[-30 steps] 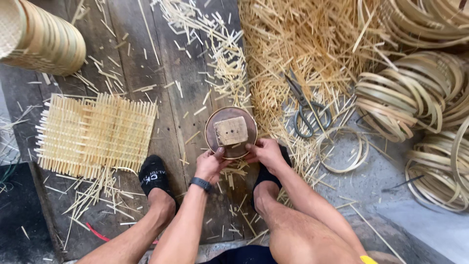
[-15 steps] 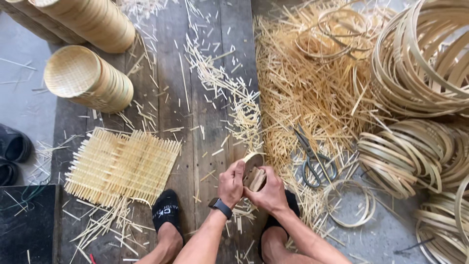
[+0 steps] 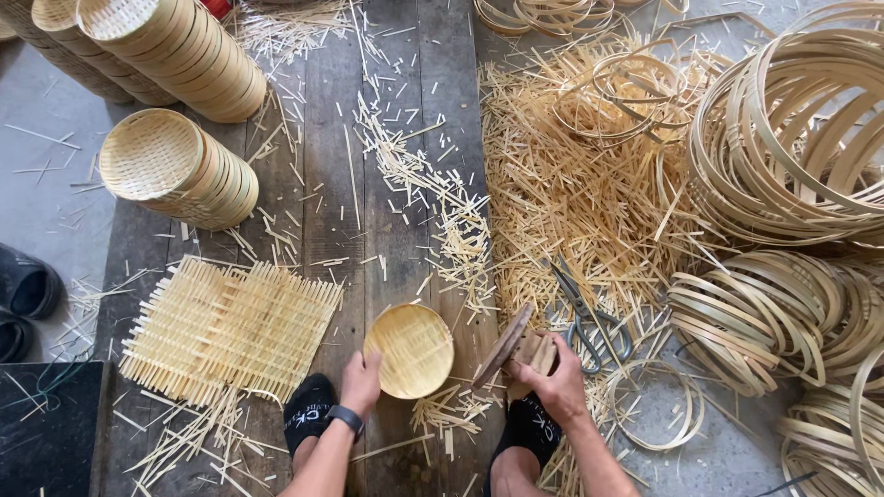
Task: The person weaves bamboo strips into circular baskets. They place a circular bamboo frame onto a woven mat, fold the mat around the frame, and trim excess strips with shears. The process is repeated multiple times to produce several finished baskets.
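Note:
My left hand [image 3: 361, 383], with a dark watch on the wrist, grips the near rim of a small round woven bamboo basket [image 3: 409, 350] that faces up over the plank floor. My right hand [image 3: 553, 381] holds a round brown wooden mould with a pale block handle [image 3: 516, 348], tilted on edge just right of the basket. Both feet in black socks rest below the hands. A flat square mat of woven bamboo strips [image 3: 230, 329] lies to the left of my left hand.
Stacks of finished small baskets [image 3: 180, 170] lie on their sides at the upper left. Scissors [image 3: 589, 317] lie on bamboo offcuts right of the mould. Piles of bamboo hoops [image 3: 792, 138] fill the right side. Dark shoes [image 3: 26, 294] sit at the left edge.
The two hands, together on the mould a second ago, have parted: the left now holds a freed woven basket, the right keeps the mould. The view has tilted upward, showing the basket stacks.

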